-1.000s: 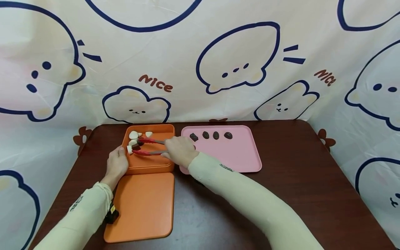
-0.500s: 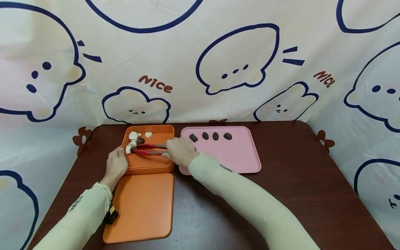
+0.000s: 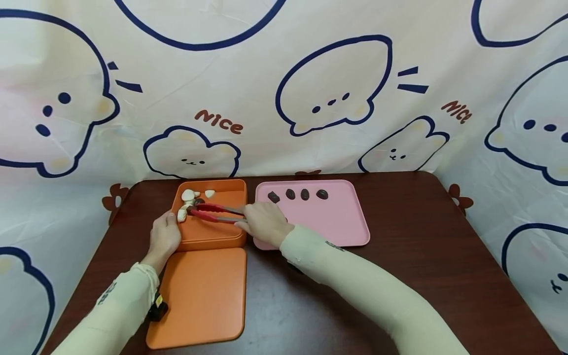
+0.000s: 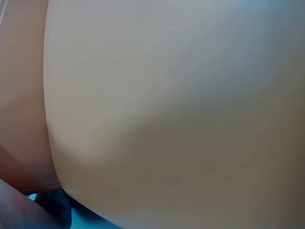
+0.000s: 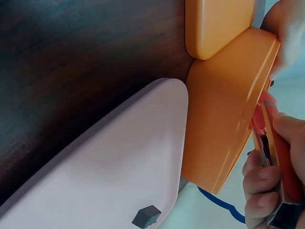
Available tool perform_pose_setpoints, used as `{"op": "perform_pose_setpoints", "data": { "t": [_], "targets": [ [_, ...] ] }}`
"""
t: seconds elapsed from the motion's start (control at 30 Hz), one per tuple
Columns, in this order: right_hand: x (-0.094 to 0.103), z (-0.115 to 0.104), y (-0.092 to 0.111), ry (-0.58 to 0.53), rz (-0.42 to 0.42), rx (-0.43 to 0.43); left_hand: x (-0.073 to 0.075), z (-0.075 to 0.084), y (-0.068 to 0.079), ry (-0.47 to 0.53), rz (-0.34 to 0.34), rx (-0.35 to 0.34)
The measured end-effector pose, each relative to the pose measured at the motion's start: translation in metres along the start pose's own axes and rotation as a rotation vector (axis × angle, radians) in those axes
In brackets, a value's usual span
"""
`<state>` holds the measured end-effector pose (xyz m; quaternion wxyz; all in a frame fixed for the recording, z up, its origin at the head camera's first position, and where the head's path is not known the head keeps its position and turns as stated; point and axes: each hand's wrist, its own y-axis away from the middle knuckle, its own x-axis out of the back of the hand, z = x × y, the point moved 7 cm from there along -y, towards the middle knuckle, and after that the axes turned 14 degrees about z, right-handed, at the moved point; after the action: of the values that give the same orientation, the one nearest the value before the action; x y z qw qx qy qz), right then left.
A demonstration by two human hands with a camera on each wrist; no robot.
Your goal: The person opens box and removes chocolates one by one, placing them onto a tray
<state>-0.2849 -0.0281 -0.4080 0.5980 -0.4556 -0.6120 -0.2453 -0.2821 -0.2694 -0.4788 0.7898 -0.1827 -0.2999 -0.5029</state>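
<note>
Head view, left to right: pale cream sleeve [image 3: 106,305], black device [image 3: 158,309] at the wrist, then left hand [image 3: 164,235] touching the left wall of a shallow orange rectangular box [image 3: 208,243]. Contact is clear; can't tell whether those fingers curl round the wall or lie flat. Flat orange round-cornered panel [image 3: 199,301] lies on the dark brown wooden table [image 3: 408,231], just on the near side of the box.

Inside the box, left side: small white pieces [image 3: 188,195], bunched, one apart near the far wall. Dark brown oval piece [image 3: 198,201] sits beside the bunch. Second small dark piece [image 3: 190,210] is at the tips of the red-tipped metal tongs [image 3: 214,207]. Tips are near together; too small to tell if they're clamped on it.

Right hand [image 3: 267,223] has thumb and fingers wrapped round the tong handles; right wrist view confirms. It covers part of the flat pink rectangular tray [image 3: 328,222]. Row of four dark brown pieces [image 3: 304,194] along the tray's far side, leftmost angular, others oval.
</note>
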Motion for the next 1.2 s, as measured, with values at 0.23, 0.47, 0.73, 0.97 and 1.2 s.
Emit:
{"op": "perform_pose_setpoints", "data": {
  "t": [0.23, 0.47, 0.73, 0.97, 1.2],
  "targets": [
    [0.005, 0.003, 0.011, 0.027, 0.030, 0.013, 0.000, -0.001, 0.002, -0.002, -0.010, 0.013],
    [0.008, 0.008, 0.021, 0.035, 0.047, 0.015, 0.001, -0.001, 0.002, -0.004, 0.001, 0.020],
    [0.013, 0.013, 0.033, 0.005, 0.079, 0.012, 0.000, -0.001, 0.003, 0.000, -0.008, 0.029],
    [0.019, 0.020, 0.043, -0.032, 0.119, 0.013, 0.000, -0.002, 0.003, 0.003, -0.013, 0.032],
    [0.023, 0.031, 0.051, -0.068, 0.145, 0.006, 0.000, -0.001, 0.002, 0.010, -0.014, 0.013]
  ]
}}
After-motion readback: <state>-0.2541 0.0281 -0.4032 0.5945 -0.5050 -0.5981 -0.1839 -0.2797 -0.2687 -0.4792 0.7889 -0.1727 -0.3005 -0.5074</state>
